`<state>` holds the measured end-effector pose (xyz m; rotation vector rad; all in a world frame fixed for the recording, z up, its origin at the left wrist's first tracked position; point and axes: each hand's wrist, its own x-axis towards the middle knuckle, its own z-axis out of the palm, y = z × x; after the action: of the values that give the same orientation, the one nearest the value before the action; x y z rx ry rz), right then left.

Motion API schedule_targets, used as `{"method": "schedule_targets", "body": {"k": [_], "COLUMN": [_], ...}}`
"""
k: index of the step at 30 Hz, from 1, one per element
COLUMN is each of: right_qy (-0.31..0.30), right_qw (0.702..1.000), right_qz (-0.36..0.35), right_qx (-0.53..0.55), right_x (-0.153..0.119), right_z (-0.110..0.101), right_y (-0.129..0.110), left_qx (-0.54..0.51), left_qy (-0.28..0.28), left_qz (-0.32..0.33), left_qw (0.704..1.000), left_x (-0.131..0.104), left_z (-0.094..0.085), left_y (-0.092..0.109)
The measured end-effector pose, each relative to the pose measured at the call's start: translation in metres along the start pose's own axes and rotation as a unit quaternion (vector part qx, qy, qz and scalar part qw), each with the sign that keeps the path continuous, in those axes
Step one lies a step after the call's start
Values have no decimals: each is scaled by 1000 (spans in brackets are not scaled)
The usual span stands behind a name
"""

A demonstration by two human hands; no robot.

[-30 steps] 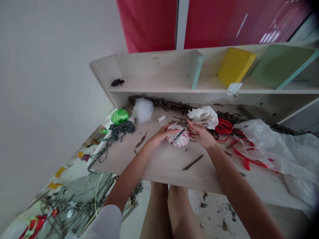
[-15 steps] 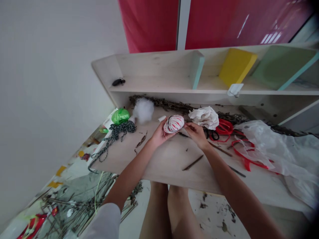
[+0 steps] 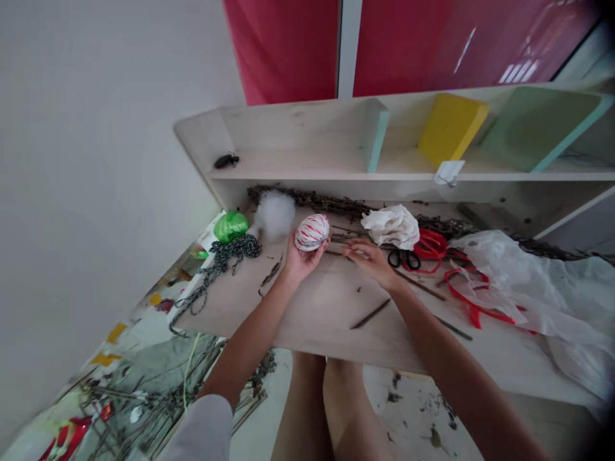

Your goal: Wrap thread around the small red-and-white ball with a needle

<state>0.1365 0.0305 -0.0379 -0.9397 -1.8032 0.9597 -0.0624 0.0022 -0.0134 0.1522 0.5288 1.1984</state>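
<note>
A white ball wound with red and dark strands (image 3: 312, 232) rests in my left hand (image 3: 302, 261), whose fingers wrap round its lower side. My right hand (image 3: 368, 257) is a short way to the right of the ball, apart from it, fingers partly extended towards it; whether a thin strand lies between its fingertips is too small to tell. Crumpled white paper (image 3: 391, 227) lies just behind my right hand, with black-handled scissors (image 3: 404, 259) to its right. White fluffy stuffing (image 3: 275, 214) sits behind and left of the ball.
Green ball (image 3: 231, 226) and dark speckled cord (image 3: 225, 256) lie at the desk's left. Red ribbon (image 3: 429, 248) and clear plastic sheeting (image 3: 538, 282) cover the right side. Thin sticks (image 3: 371, 314) lie in front; dried stems (image 3: 317, 201) run along the back below a shelf (image 3: 298, 165).
My left hand has moved left with the ball and turned it. The right hand has come away from the ball, leaving a gap, and its fingers have spread somewhat.
</note>
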Motion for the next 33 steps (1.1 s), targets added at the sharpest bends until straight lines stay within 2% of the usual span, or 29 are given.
{"method": "schedule_targets", "body": {"k": [2, 5, 9, 12, 16, 21, 26, 30, 33], "right_qy": [-28, -65, -107, -144, -142, -113, -93, -33, 13], "right_qw": [998, 994, 992, 985, 980, 986, 977, 949, 933], "right_qz": [38, 76, 60, 77, 99, 80, 99, 134, 156], "right_qx": [39, 48, 24, 54, 92, 96, 164, 283, 325], "right_x": [-1, -4, -9, -12, -15, -15, -13, -9, -7], "right_z": [0, 2, 8, 10, 7, 1, -3, -11, -17], "right_y": [-3, -12, -26, -33, -42, -53, -52, -47, -44], "left_qx": [-10, 19, 77, 140, 271, 411, 482, 510, 506], "left_qy": [8, 51, 114, 138, 141, 126, 91, 42, 24], "left_qz": [23, 87, 174, 220, 274, 348, 327, 277, 245], "left_qw": [1000, 995, 975, 955, 912, 833, 808, 813, 826], "left_x": [1, 5, 12, 16, 20, 25, 24, 16, 10], "left_z": [0, 1, 0, -2, -6, -11, -13, -6, 0], "left_y": [4, 6, 0, -6, -15, -22, -26, -31, -33]}}
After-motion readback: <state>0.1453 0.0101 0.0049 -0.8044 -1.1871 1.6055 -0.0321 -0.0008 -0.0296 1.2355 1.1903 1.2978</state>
